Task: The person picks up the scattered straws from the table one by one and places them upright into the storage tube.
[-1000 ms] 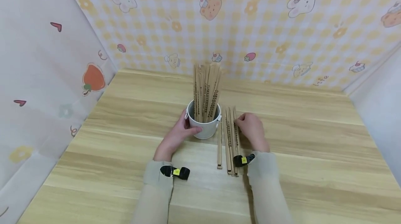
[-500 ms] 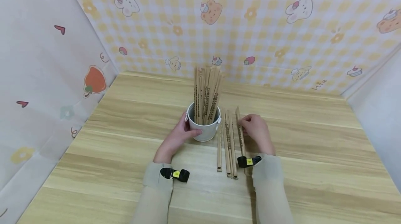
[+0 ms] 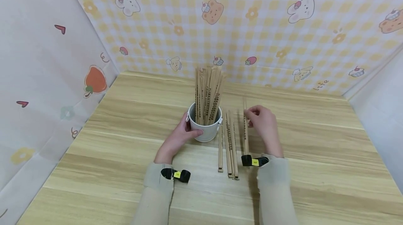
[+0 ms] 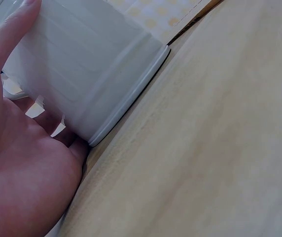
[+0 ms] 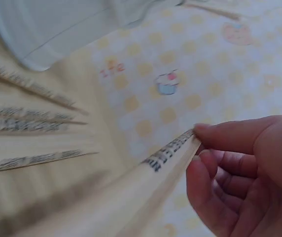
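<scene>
A small white metal bucket stands upright on the table, holding a bunch of long paper-wrapped straws with black print. My left hand grips its left side, thumb across the front; the left wrist view shows the bucket wall between thumb and fingers. To the right of the bucket, my right hand pinches one wrapped straw between thumb and fingertips. That straw is raised off the table, its shadow showing beside it. Several more wrapped straws lie side by side between bucket and right hand.
The wood-grain table runs back to a yellow checked cloth wall with cartoon prints. A white printed cloth closes off the left side, and another pale wall stands at the right.
My right hand has drawn one straw away from the row to the right and lifted it off the table. The left hand keeps its hold on the bucket.
</scene>
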`<state>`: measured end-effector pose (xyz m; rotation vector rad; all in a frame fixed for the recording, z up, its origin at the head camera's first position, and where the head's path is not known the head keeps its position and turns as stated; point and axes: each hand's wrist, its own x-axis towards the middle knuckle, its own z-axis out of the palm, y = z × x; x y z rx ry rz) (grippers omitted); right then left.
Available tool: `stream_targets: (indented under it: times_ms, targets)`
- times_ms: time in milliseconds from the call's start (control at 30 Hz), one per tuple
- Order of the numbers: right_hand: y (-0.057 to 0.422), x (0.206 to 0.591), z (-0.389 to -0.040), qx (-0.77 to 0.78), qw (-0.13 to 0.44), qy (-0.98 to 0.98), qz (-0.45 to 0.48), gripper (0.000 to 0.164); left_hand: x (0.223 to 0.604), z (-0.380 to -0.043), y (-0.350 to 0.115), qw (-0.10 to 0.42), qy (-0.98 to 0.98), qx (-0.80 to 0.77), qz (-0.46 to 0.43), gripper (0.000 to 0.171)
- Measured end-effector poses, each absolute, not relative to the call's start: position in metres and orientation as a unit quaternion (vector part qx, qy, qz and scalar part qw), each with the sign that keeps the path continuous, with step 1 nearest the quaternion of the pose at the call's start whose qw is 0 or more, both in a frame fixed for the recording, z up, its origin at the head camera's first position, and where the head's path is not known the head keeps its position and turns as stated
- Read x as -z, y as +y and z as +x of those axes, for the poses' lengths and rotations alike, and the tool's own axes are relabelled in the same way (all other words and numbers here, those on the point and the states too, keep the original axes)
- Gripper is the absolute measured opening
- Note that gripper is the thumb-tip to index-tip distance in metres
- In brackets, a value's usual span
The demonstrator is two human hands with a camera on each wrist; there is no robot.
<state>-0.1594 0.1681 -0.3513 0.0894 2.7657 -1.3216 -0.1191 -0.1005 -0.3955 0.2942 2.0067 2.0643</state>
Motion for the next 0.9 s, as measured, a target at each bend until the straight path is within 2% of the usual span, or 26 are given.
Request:
stream_targets:
  times_ms: [200, 467, 700, 900]
  targets:
    - [0.166, 0.327, -0.152, 0.479, -0.055, 0.875, 0.034, 0.032, 0.394, -0.119, -0.100, 0.126, 0.686, -0.710, 0.101, 0.089]
    - [0.158, 0.293, -0.137, 0.555, -0.183, 0.811, 0.020, 0.028, 0.398, -0.120, -0.101, 0.122, 0.685, -0.710, 0.107, 0.091]
    - [0.146, 0.263, -0.124, 0.620, -0.252, 0.742, -0.028, 0.020, 0.420, -0.128, -0.102, 0.119, 0.685, -0.712, 0.100, 0.090]
    - [0.142, 0.261, -0.131, 0.699, -0.307, 0.641, -0.077, 0.017, 0.415, -0.127, -0.103, 0.118, 0.676, -0.719, 0.109, 0.091]
